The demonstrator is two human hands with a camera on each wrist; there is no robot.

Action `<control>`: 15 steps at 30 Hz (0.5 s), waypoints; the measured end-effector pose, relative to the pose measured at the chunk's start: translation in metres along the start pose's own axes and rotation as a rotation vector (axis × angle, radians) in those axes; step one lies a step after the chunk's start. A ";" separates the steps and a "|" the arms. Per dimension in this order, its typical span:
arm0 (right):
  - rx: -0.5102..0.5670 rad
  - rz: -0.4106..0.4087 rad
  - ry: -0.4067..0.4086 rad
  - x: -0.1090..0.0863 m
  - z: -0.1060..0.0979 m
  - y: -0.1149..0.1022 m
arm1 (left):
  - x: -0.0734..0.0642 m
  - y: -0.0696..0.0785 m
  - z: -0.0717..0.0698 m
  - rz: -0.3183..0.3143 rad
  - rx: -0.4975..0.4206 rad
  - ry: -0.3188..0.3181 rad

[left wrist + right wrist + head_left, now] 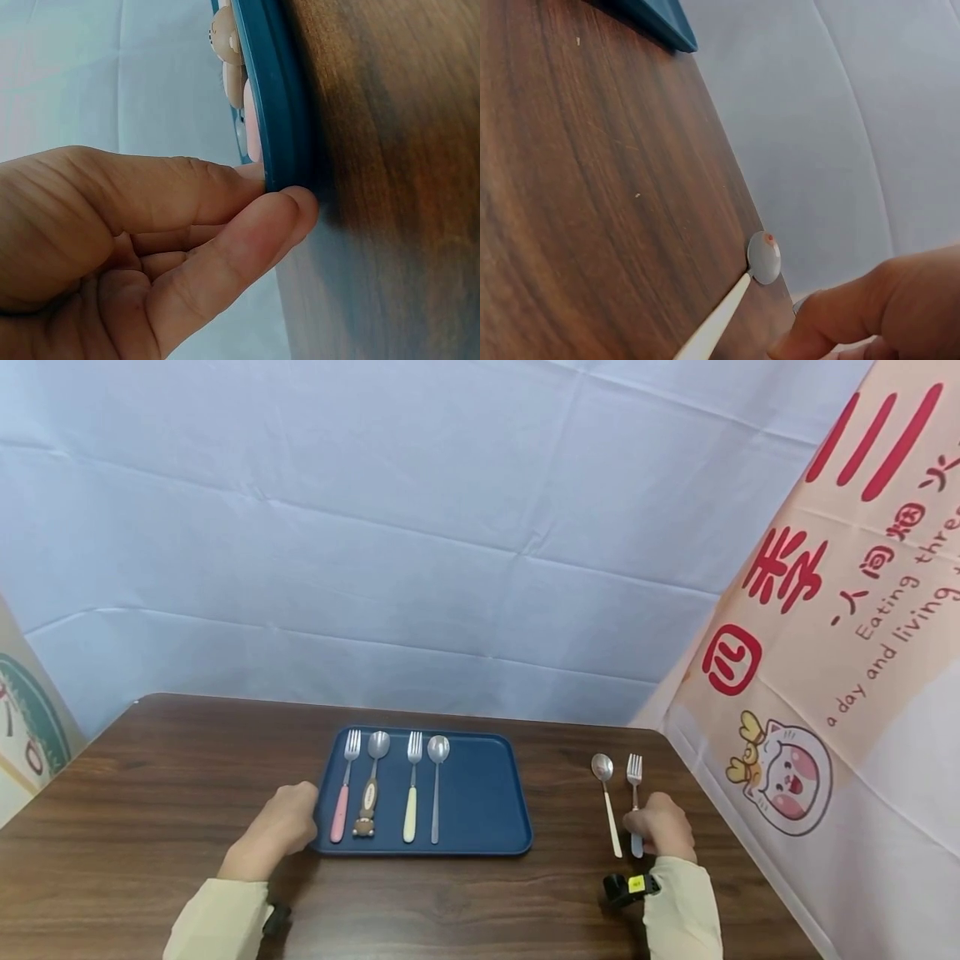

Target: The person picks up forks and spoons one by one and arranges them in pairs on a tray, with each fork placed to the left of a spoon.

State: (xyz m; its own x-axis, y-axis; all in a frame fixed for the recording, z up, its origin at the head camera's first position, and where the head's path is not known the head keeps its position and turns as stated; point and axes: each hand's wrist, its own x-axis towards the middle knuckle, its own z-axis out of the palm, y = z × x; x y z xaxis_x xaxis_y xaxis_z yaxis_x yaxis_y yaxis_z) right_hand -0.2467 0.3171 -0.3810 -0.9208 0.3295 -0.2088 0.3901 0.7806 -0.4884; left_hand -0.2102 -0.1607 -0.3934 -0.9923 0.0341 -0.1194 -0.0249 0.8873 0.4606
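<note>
My left hand pinches the near left edge of a blue tray, with the thumb on top and fingers below the rim in the left wrist view. On the tray lie a pink-handled fork, a spoon with a brown bear handle, a yellow-handled fork and a plain metal spoon. Over on the right, my right hand has its thumb and fingers at the handle of a pale-handled fork; the grip is partly hidden. Beside it lies a white-handled spoon.
The brown wooden table is backed by a pale cloth. A printed cloth with red characters hangs along the table's right edge. A black wrist camera sits on the right wrist.
</note>
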 end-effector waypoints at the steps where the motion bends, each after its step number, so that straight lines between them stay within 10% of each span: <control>1: -0.003 -0.004 -0.001 0.000 0.000 0.000 | 0.000 0.000 0.000 -0.002 -0.001 -0.001; 15: 0.022 -0.042 -0.012 0.002 0.008 -0.005 | 0.000 0.000 0.001 -0.007 0.003 0.002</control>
State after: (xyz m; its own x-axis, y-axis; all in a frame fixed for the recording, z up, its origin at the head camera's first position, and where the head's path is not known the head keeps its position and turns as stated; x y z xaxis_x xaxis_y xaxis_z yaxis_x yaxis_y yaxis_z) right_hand -0.2505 0.3097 -0.3859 -0.9362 0.2901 -0.1983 0.3513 0.7815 -0.5155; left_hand -0.2106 -0.1601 -0.3939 -0.9923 0.0268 -0.1206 -0.0315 0.8888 0.4571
